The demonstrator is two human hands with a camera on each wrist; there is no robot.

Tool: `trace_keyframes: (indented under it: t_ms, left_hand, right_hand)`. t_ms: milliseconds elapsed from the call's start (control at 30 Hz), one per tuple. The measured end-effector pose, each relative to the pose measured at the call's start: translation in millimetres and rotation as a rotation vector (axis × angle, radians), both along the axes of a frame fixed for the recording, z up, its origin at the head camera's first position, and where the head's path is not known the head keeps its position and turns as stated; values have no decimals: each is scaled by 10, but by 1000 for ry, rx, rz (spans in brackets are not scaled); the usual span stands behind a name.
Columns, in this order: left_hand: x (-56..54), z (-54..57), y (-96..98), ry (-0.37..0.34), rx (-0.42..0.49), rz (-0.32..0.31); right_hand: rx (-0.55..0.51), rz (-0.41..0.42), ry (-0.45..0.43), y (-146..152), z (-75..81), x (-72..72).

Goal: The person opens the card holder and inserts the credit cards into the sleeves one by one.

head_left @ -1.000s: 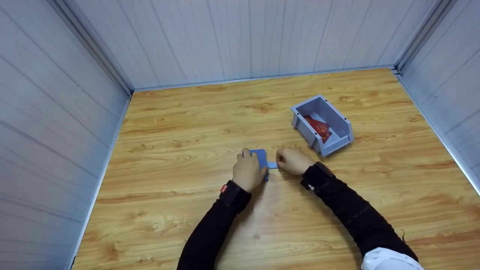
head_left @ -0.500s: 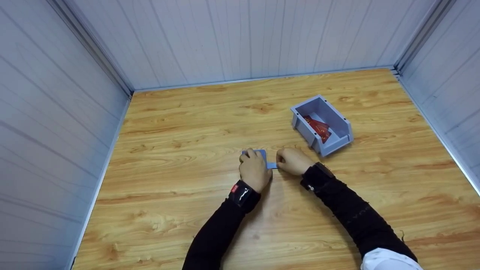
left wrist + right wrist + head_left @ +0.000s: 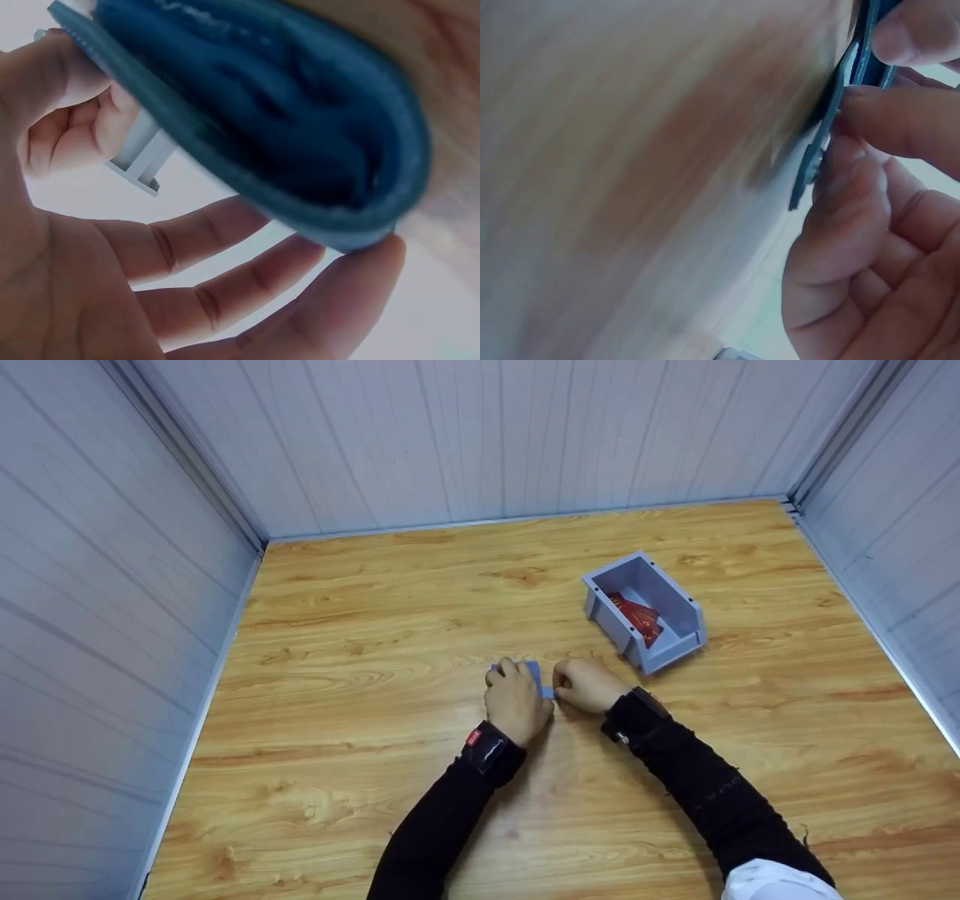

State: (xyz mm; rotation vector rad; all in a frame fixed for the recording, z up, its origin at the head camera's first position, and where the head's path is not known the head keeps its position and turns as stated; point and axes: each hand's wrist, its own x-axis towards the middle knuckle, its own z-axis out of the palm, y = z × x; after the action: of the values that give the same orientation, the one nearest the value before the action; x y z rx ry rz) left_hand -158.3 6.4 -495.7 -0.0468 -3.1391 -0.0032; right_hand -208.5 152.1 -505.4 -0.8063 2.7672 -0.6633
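A small blue wallet (image 3: 534, 670) is held on the table by my left hand (image 3: 514, 705), whose curled fingers cover most of it. Seen edge-on in the left wrist view, the folded wallet (image 3: 270, 112) shows its hollow inside, with fingertips against its outer side. A short blue strap (image 3: 548, 692) sticks out on its right. My right hand (image 3: 589, 685) pinches this strap between thumb and finger. In the right wrist view the strap's end (image 3: 807, 174) pokes out past the fingers, with a small round bump that looks like a snap.
Behind my right hand stands a grey open-front bin (image 3: 679, 649) with red cards (image 3: 637, 619) lying in it. Pale panel walls (image 3: 480, 442) border the wooden table (image 3: 337, 607) at the back and both sides.
My left hand has shifted right and turned slightly, and the wallet has edged closer to my right hand. Less of the strap shows between them. The right hand has hardly moved.
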Motion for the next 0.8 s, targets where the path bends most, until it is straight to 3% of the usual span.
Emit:
trace_keyframes:
  t_ms: [400, 633, 800]
  left_hand:
    - [-21, 77, -193, -57, 359, -74]
    - [-38, 126, -356, -100, 455, -97]
    - [-55, 205, -507, -185, 562, -91]
  right_hand:
    - [2, -15, -69, 32, -3, -27]
    - [-22, -3, -54, 62, 0, -28]
    - [-21, -17, -69, 65, 1, -27]
